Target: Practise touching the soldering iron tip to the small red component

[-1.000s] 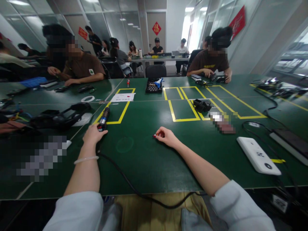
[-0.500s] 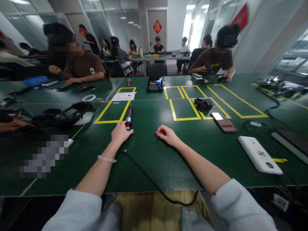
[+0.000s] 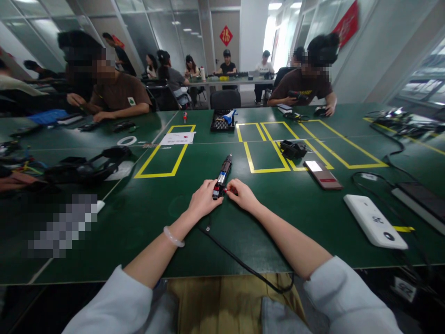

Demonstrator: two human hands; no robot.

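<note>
Left grip (image 3: pixel 204 197): fingers and thumb closed round the rear of a black cylindrical tool with a silver-and-blue band (image 3: pixel 223 174); tip points away, leaning right.
Right grip (image 3: pixel 241 192): fingertips pinched on a small red piece (image 3: pixel 225 189), mostly hidden; just beside tool's rear, contact cannot be told.
Tool's place: over the middle of the dark green counter (image 3: pixel 86 264), mainly on the left grip's side.
Black flexible cable (image 3: pixel 239 261): runs from near left wrist, over counter edge; join to tool not visible.
Farther out: yellow tape rectangle (image 3: pixel 155 175) ahead-left; black boxy plastic part (image 3: pixel 294 150) ahead-right; white rounded oblong device (image 3: pixel 375 222) to the right.
Red-piece risk: small, fingertip-held; could slip or drop if pushed in crooked.
Cable risk: slack loop may snag a forearm and, if joined, tug the tool askew.
</note>
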